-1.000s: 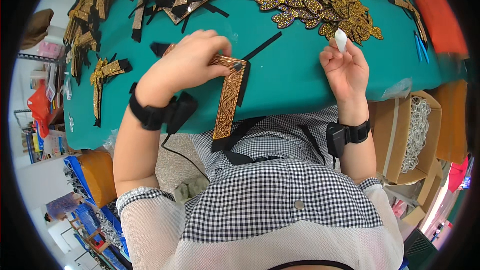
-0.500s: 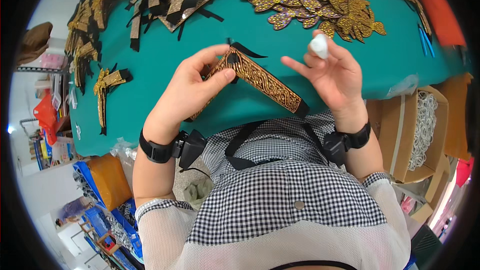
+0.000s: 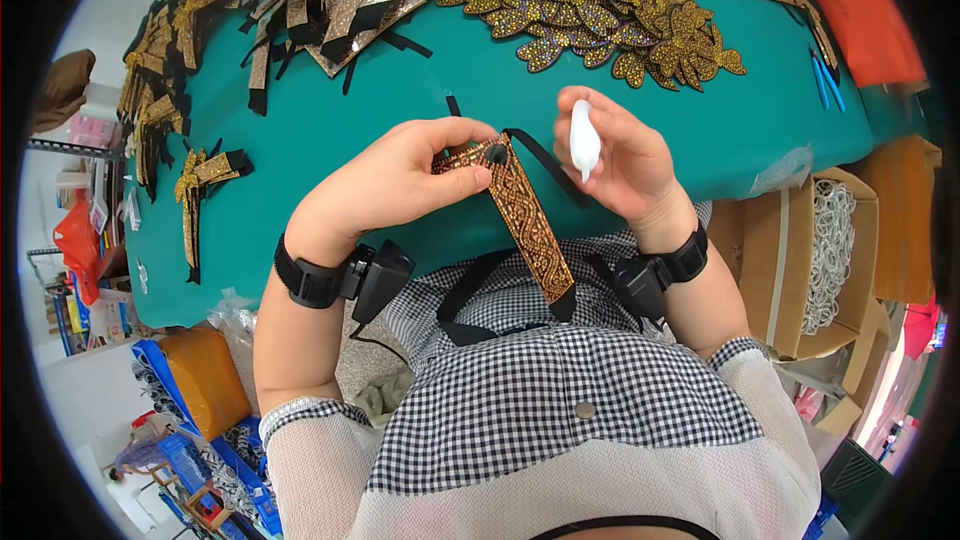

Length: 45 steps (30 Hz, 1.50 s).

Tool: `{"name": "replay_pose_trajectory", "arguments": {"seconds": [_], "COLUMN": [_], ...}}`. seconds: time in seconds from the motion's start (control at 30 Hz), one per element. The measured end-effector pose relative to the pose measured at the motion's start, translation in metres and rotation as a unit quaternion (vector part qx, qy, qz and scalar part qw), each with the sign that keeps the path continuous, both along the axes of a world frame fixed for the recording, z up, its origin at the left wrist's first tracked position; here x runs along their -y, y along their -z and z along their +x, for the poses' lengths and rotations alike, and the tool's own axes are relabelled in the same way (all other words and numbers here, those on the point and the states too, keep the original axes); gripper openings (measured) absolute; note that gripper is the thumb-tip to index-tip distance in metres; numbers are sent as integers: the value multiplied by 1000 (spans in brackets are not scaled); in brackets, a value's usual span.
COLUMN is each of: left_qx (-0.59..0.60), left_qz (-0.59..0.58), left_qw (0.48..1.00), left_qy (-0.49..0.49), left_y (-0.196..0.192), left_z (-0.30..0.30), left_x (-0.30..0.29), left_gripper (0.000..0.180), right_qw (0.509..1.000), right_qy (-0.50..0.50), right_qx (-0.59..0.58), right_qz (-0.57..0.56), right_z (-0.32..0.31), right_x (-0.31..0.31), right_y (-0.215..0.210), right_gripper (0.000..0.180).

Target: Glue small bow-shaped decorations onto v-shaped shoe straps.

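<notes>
My left hand [image 3: 410, 170] is closed on a gold-and-black patterned strap [image 3: 532, 225], thumb on top near its bend. One end of the strap hangs toward my lap and finishes in a black tip. From the bend a narrow black ribbon [image 3: 548, 165] trails to the right. A small white squeeze bottle [image 3: 584, 140] is held in my right hand [image 3: 637, 162], its narrow tip pointing down. The bottle is just right of the strap and apart from it. The part of the strap under my left fingers is hidden.
On the green table [image 3: 330, 150] lie a pile of gold glittery appliqués [image 3: 610, 10], a heap of sequined straps [image 3: 360, 0] and one finished-looking bow-and-strap piece [image 3: 200, 190]. Blue-handled tweezers [image 3: 826, 80] lie right. A cardboard box [image 3: 790, 280] holds silvery rings [image 3: 830, 250].
My right hand has come left and lower, and the bottle has turned tip-down. In my left hand the strap has swung so its free end points toward my lap.
</notes>
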<state>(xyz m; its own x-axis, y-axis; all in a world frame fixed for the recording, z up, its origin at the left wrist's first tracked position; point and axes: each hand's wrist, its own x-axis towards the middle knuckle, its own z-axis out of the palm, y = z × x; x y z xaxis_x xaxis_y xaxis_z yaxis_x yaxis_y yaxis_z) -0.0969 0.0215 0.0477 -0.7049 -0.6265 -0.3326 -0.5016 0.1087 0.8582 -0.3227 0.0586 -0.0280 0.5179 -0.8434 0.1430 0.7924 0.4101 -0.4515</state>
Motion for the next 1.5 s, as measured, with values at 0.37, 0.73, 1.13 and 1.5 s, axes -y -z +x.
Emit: {"name": "replay_pose_trajectory", "arguments": {"seconds": [0.37,0.73,1.13,1.5], "left_qx": [-54,-14,10,228], "left_qz": [-41,-84,46,-446], "left_qw": [997,996,994,853], "left_qy": [-30,-15,-100,-148], "left_y": [-3,-9,8,28], "left_z": [5,0,9,-4], "left_x": [-9,-14,9,23], "left_gripper": [31,49,26,21], "right_qw": [995,989,976,954], "right_qy": [87,95,206,282], "right_qx": [13,108,30,36], "right_qz": [41,-33,62,99], "right_z": [4,8,-17,-55], "right_x": [-1,16,11,13], "right_y": [2,-9,-13,0], "right_gripper": [26,26,24,22]}}
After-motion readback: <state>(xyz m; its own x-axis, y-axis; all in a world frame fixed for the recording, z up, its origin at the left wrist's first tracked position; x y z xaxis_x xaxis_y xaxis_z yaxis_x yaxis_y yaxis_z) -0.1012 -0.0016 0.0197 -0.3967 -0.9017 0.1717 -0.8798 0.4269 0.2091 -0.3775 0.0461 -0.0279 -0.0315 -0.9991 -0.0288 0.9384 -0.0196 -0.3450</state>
